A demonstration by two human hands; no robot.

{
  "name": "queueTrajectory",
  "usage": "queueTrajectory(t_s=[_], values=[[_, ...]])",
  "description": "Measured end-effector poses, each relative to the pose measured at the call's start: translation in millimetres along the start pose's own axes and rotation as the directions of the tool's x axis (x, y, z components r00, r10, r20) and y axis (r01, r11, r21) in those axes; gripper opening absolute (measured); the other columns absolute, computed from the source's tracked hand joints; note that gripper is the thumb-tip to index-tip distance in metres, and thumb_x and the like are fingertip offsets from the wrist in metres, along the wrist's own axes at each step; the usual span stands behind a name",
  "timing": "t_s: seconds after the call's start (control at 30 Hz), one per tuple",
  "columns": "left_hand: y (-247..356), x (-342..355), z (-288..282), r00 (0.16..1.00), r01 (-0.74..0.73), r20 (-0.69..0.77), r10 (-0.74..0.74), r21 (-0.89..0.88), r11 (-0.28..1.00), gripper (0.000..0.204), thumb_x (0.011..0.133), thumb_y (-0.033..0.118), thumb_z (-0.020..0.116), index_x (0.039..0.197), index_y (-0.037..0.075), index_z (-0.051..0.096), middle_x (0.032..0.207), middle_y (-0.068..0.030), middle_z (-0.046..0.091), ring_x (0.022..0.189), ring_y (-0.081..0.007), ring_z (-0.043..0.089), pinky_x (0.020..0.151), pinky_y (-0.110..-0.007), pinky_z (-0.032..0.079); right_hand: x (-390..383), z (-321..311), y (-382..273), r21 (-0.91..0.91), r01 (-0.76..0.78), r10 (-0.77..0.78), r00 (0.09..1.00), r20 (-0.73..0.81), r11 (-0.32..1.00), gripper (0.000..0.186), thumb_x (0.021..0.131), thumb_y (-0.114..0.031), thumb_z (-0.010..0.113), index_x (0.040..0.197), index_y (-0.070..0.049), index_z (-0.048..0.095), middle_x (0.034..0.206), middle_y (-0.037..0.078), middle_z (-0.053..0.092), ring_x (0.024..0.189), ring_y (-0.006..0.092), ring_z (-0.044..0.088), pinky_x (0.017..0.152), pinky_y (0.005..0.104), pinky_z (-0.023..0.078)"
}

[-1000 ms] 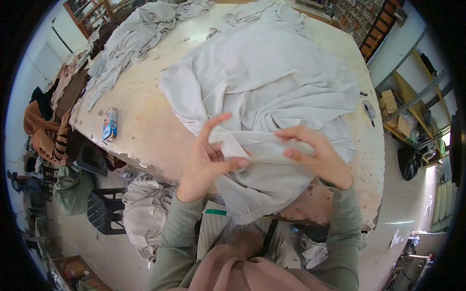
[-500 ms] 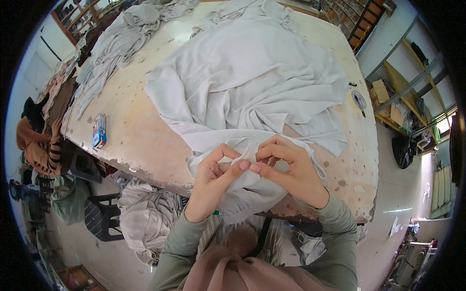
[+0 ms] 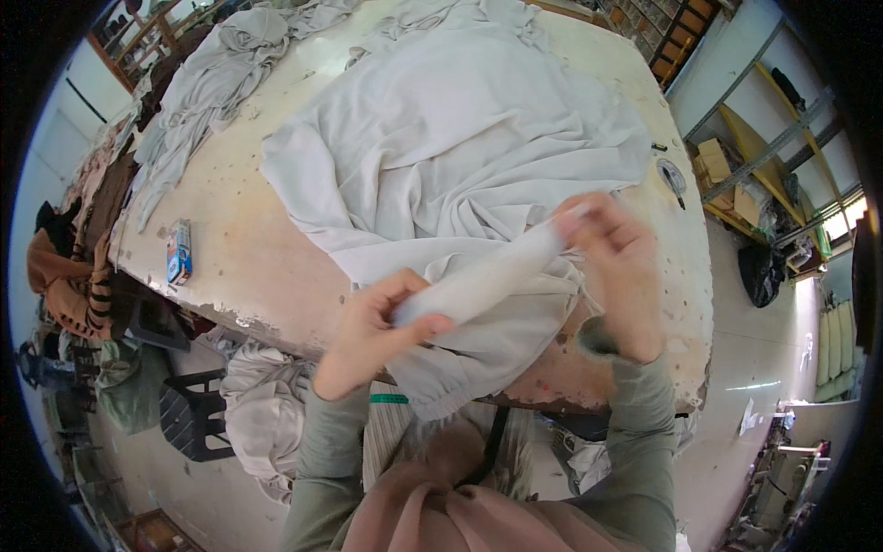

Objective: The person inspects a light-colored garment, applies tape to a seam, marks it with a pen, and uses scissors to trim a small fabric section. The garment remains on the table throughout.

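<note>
A large pale grey garment [image 3: 432, 129] lies in loose folds over the table, and its gathered, elasticated end [image 3: 441, 396] hangs over the front edge. Between my hands a strip of its fabric [image 3: 492, 276] is stretched taut, running up from left to right. My left hand [image 3: 372, 327] pinches the lower end of that strip, thumb on top. Farther right and higher, my right hand [image 3: 616, 253] grips the other end; it is smeared by motion, though its fingers look closed on the cloth.
A small blue box [image 3: 179, 252] stands on the worn table [image 3: 248, 285] at left. A pen [image 3: 679, 195] and a clear ring-shaped item lie at right. Beside a black stool [image 3: 191, 414] more pale cloth [image 3: 262, 414] is heaped. Another person [image 3: 69, 271] is at the far left.
My hands, close together before, have moved apart. The right one went up and to the right, the left slightly left, pulling the fabric taut between them.
</note>
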State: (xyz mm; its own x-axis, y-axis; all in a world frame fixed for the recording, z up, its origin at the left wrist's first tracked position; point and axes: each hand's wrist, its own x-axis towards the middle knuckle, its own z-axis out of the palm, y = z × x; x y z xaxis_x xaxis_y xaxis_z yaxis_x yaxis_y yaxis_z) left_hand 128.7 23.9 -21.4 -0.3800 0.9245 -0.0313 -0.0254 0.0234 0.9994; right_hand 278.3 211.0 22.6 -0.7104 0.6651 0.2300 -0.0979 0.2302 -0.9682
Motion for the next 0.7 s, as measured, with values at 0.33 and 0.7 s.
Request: queueTrajectory(t_s=[0.33, 0.7], values=[[-22.3, 10.2, -33.3, 0.996, -0.027, -0.083, 0.037, 0.118, 0.993, 0.02, 0.093, 0.017, 0.057, 0.096, -0.002, 0.063, 0.079, 0.0035, 0.056, 0.075, -0.0051, 0.046, 0.07, -0.02, 0.036, 17.9, -85.4, -16.0, 0.037, 0.177, -0.158, 0.941, -0.3, 0.984, 0.016, 0.091, -0.018, 0.061, 0.095, -0.003, 0.063, 0.086, 0.001, 0.062, 0.071, 0.0066, 0.054, 0.064, 0.0216, 0.043], [-39.1, 43.4, -48.1, 0.976, -0.172, -0.025, 0.217, 0.527, 0.832, 0.016, 0.087, 0.012, 0.063, 0.096, 0.0, 0.066, 0.088, -0.0059, 0.061, 0.086, -0.0156, 0.053, 0.078, -0.027, 0.04, 10.6, -166.0, -18.5, -0.099, 0.344, -0.329, 0.716, -0.615, 0.934, 0.025, 0.091, -0.022, 0.063, 0.103, -0.001, 0.062, 0.087, -0.001, 0.06, 0.07, 0.0032, 0.05, 0.062, 0.0174, 0.039]])
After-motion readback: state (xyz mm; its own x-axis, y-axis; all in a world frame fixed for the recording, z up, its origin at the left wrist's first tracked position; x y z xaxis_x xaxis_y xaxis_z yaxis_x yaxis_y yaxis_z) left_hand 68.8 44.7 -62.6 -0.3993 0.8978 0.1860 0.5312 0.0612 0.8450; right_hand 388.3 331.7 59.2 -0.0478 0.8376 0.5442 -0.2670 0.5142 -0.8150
